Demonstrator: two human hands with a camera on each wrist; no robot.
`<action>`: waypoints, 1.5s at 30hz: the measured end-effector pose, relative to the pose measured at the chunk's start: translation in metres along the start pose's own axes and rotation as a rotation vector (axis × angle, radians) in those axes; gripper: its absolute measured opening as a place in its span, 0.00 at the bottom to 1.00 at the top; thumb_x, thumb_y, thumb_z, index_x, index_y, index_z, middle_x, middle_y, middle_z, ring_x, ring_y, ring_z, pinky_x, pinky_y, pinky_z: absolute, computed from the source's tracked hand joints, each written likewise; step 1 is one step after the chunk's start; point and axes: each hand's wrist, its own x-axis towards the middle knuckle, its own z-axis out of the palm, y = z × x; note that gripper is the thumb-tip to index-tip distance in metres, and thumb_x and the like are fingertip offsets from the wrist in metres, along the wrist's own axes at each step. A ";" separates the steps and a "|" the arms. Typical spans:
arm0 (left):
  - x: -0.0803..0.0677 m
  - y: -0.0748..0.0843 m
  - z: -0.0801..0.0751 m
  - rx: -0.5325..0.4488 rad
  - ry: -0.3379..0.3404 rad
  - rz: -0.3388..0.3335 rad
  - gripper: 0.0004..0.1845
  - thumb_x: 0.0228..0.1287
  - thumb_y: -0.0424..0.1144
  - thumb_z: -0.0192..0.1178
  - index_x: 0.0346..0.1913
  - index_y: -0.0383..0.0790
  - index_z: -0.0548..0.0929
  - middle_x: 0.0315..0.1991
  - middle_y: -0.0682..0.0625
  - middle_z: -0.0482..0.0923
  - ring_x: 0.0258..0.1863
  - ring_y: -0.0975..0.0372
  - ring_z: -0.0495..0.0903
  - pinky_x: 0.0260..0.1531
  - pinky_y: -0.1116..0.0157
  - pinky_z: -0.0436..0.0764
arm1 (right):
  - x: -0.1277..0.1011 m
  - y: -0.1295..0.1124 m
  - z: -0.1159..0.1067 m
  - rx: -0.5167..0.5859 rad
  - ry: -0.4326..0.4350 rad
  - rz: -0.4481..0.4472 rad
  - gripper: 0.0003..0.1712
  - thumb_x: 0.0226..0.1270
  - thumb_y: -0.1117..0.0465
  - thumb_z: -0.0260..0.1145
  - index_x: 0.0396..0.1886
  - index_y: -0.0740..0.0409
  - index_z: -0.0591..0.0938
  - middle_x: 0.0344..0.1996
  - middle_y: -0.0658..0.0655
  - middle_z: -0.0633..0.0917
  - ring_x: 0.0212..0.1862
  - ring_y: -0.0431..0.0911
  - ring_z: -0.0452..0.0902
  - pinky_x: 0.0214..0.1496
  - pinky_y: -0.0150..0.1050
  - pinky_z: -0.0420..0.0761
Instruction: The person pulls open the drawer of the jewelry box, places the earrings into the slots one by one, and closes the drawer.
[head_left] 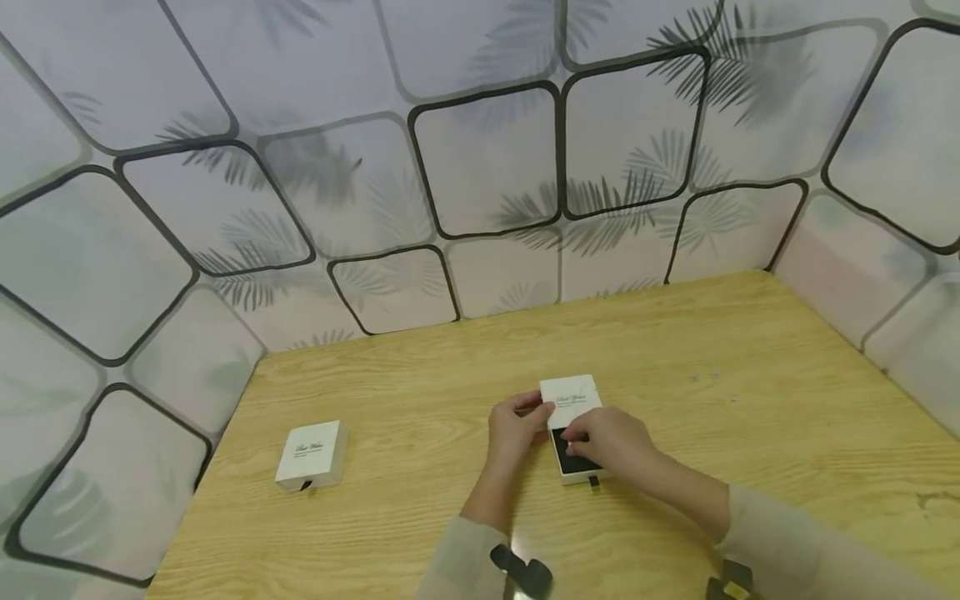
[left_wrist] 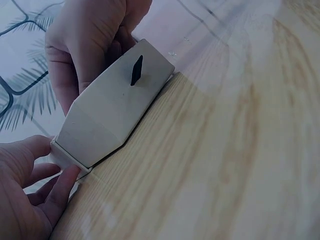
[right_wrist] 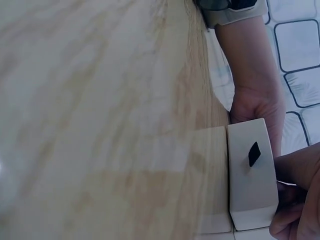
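Head view: the left hand gripped the sleeve of the white drawer box on the wooden table; the right hand pinched its dark tray, partly slid out. A second white box lay well left of the drawer box.

Left wrist view: fingers held the box's end.

Right wrist view: fingers clasped the tray end.

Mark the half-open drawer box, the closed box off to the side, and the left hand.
half-open drawer box (head_left: 572,398): head view, on its white printed sleeve top.
closed box (head_left: 311,450): head view, on its lid.
left hand (head_left: 513,433): head view, on the back of the hand gripping the sleeve.
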 end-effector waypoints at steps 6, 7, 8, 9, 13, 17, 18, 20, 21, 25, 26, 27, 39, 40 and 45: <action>0.000 0.000 -0.001 0.001 -0.002 -0.002 0.17 0.56 0.34 0.67 0.49 0.31 0.83 0.40 0.43 0.84 0.31 0.64 0.81 0.26 0.66 0.86 | -0.003 -0.002 -0.003 0.006 -0.037 -0.028 0.08 0.56 0.62 0.71 0.37 0.54 0.88 0.37 0.52 0.87 0.38 0.45 0.81 0.29 0.38 0.80; 0.000 0.000 -0.001 0.000 -0.001 -0.007 0.17 0.56 0.34 0.67 0.49 0.31 0.83 0.40 0.43 0.84 0.31 0.64 0.81 0.26 0.66 0.86 | -0.003 -0.002 -0.003 0.013 -0.033 -0.032 0.08 0.56 0.62 0.71 0.37 0.55 0.88 0.36 0.52 0.88 0.37 0.44 0.81 0.29 0.37 0.80; 0.000 0.000 -0.001 0.000 -0.001 -0.008 0.17 0.56 0.34 0.67 0.49 0.31 0.83 0.40 0.43 0.84 0.31 0.64 0.81 0.26 0.66 0.86 | -0.002 -0.002 -0.002 0.021 -0.029 -0.032 0.07 0.56 0.63 0.71 0.36 0.55 0.88 0.35 0.52 0.88 0.37 0.43 0.81 0.30 0.38 0.80; 0.000 0.000 -0.001 0.003 -0.002 -0.003 0.17 0.57 0.34 0.67 0.49 0.31 0.83 0.40 0.43 0.84 0.31 0.64 0.81 0.26 0.66 0.86 | -0.002 -0.001 -0.002 0.025 -0.024 -0.032 0.07 0.56 0.63 0.71 0.36 0.55 0.88 0.34 0.51 0.88 0.37 0.43 0.81 0.31 0.38 0.80; 0.000 0.001 -0.001 -0.004 -0.002 -0.008 0.17 0.56 0.34 0.67 0.49 0.31 0.83 0.40 0.43 0.84 0.31 0.64 0.81 0.26 0.66 0.86 | 0.001 0.001 -0.001 0.037 -0.013 -0.035 0.06 0.54 0.64 0.72 0.33 0.54 0.87 0.30 0.49 0.87 0.36 0.42 0.82 0.35 0.41 0.82; -0.001 0.001 -0.001 0.003 -0.008 -0.008 0.18 0.57 0.35 0.67 0.49 0.32 0.83 0.41 0.43 0.84 0.33 0.63 0.82 0.28 0.66 0.86 | 0.001 0.002 -0.001 0.042 -0.010 -0.060 0.03 0.53 0.64 0.72 0.30 0.54 0.87 0.27 0.49 0.86 0.32 0.41 0.81 0.32 0.39 0.82; -0.001 0.001 -0.001 0.005 -0.011 -0.006 0.18 0.57 0.35 0.67 0.50 0.32 0.83 0.41 0.43 0.84 0.33 0.63 0.82 0.28 0.66 0.86 | 0.001 0.002 -0.001 0.038 -0.008 -0.067 0.03 0.53 0.64 0.72 0.29 0.55 0.87 0.26 0.48 0.86 0.31 0.41 0.80 0.31 0.38 0.81; -0.001 0.001 -0.002 0.011 -0.014 -0.002 0.18 0.57 0.36 0.67 0.50 0.31 0.82 0.42 0.42 0.83 0.35 0.62 0.83 0.29 0.65 0.86 | 0.000 0.001 -0.001 0.032 -0.006 -0.071 0.02 0.54 0.63 0.72 0.29 0.55 0.87 0.26 0.48 0.86 0.31 0.40 0.80 0.30 0.37 0.81; -0.001 0.001 -0.002 0.010 -0.015 -0.001 0.18 0.57 0.36 0.67 0.50 0.31 0.82 0.42 0.42 0.83 0.35 0.61 0.83 0.29 0.65 0.86 | 0.000 0.001 0.000 0.026 -0.005 -0.073 0.02 0.54 0.63 0.72 0.29 0.55 0.87 0.27 0.49 0.86 0.32 0.41 0.80 0.30 0.37 0.81; -0.001 0.001 -0.002 0.014 -0.012 -0.005 0.18 0.57 0.36 0.67 0.50 0.31 0.82 0.42 0.42 0.83 0.35 0.61 0.83 0.30 0.65 0.86 | -0.001 -0.001 0.001 -0.011 0.003 -0.074 0.03 0.54 0.62 0.72 0.30 0.55 0.88 0.29 0.50 0.87 0.34 0.44 0.82 0.30 0.38 0.82; -0.001 0.001 -0.002 0.015 -0.012 -0.006 0.18 0.57 0.36 0.67 0.50 0.31 0.82 0.42 0.42 0.83 0.35 0.61 0.82 0.30 0.65 0.86 | -0.002 -0.001 0.002 -0.019 0.008 -0.075 0.04 0.54 0.61 0.72 0.30 0.55 0.88 0.30 0.50 0.87 0.34 0.45 0.82 0.30 0.38 0.82; -0.001 0.001 -0.002 0.014 -0.011 -0.008 0.18 0.57 0.36 0.67 0.50 0.31 0.82 0.42 0.42 0.83 0.35 0.61 0.82 0.30 0.65 0.86 | -0.002 -0.001 0.002 -0.030 0.014 -0.082 0.04 0.55 0.61 0.72 0.31 0.54 0.88 0.30 0.51 0.87 0.34 0.45 0.82 0.29 0.38 0.82; -0.001 0.001 -0.002 0.000 -0.018 -0.005 0.19 0.58 0.35 0.66 0.51 0.30 0.81 0.42 0.41 0.82 0.36 0.60 0.83 0.30 0.65 0.86 | -0.005 0.012 0.002 -0.127 0.101 -0.338 0.04 0.55 0.61 0.71 0.31 0.54 0.88 0.24 0.47 0.81 0.26 0.39 0.77 0.23 0.28 0.75; -0.001 0.001 -0.002 -0.002 -0.018 -0.005 0.19 0.58 0.35 0.66 0.51 0.30 0.81 0.42 0.41 0.82 0.36 0.60 0.83 0.30 0.65 0.86 | -0.004 0.013 0.001 -0.123 0.101 -0.356 0.04 0.55 0.61 0.71 0.31 0.55 0.88 0.24 0.47 0.82 0.26 0.39 0.77 0.23 0.28 0.76; -0.001 0.001 -0.001 -0.005 -0.020 -0.001 0.19 0.58 0.35 0.66 0.51 0.29 0.81 0.42 0.41 0.82 0.36 0.60 0.83 0.30 0.65 0.86 | -0.003 0.016 -0.002 -0.107 0.071 -0.395 0.05 0.55 0.63 0.71 0.32 0.56 0.88 0.26 0.48 0.82 0.28 0.39 0.78 0.25 0.29 0.77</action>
